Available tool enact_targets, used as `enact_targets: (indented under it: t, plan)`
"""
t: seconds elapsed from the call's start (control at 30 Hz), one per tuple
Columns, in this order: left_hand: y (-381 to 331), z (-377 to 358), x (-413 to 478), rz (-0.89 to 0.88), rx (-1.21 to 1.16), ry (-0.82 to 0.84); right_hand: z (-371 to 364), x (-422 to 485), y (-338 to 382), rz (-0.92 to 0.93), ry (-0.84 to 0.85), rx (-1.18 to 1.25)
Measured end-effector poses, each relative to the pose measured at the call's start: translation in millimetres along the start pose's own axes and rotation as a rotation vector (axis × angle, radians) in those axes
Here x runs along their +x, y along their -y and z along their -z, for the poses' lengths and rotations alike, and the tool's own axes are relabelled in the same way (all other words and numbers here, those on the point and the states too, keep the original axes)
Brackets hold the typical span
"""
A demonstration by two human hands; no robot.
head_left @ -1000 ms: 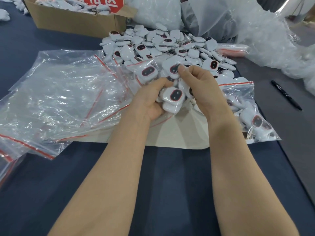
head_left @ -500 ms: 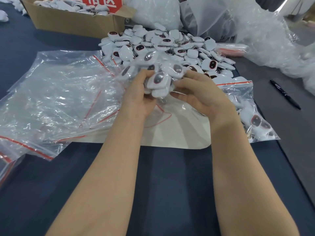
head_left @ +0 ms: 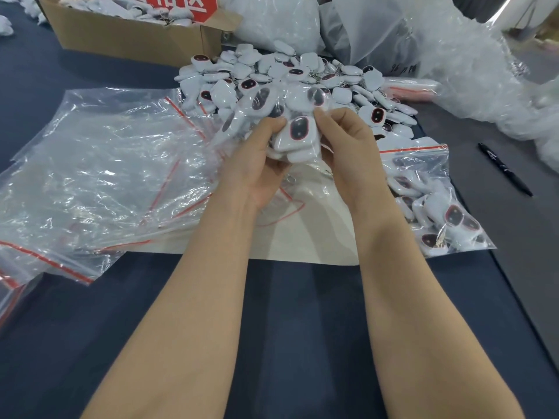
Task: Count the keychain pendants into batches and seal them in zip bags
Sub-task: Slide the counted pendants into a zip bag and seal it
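Both hands hold up a clear zip bag filled with white keychain pendants (head_left: 298, 131) that have dark red-rimmed faces. My left hand (head_left: 260, 164) grips the bag from the left and below. My right hand (head_left: 351, 149) pinches it from the right, fingertips at the top. Behind the bag lies a loose heap of pendants (head_left: 290, 74). A sealed bag of pendants (head_left: 432, 201) rests to the right on a beige sheet (head_left: 305, 237). Empty zip bags (head_left: 99, 173) with red strips are spread to the left.
A cardboard box (head_left: 133, 40) with more pendants stands at the back left. Grey and clear plastic sacks (head_left: 438, 55) pile up at the back right. A black marker (head_left: 505, 169) lies on the grey surface to the right. Dark blue table (head_left: 302, 328) shows in front.
The bag of pendants has been lifted and turned between my hands, away from the sheet toward the heap. My right fingers have moved up to its top.
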State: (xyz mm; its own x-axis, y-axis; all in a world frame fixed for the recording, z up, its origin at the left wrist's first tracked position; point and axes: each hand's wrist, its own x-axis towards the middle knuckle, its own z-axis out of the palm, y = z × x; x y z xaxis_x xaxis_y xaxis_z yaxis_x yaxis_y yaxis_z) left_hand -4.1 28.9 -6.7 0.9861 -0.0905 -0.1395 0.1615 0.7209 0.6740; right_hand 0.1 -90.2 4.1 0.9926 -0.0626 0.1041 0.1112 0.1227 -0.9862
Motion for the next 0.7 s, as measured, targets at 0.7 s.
enact_targets:
  t: [0.7]
  plan:
    - [-4,2,-3,0.035,-0.294,0.074,8,-2,4,-0.1,0.243,0.154]
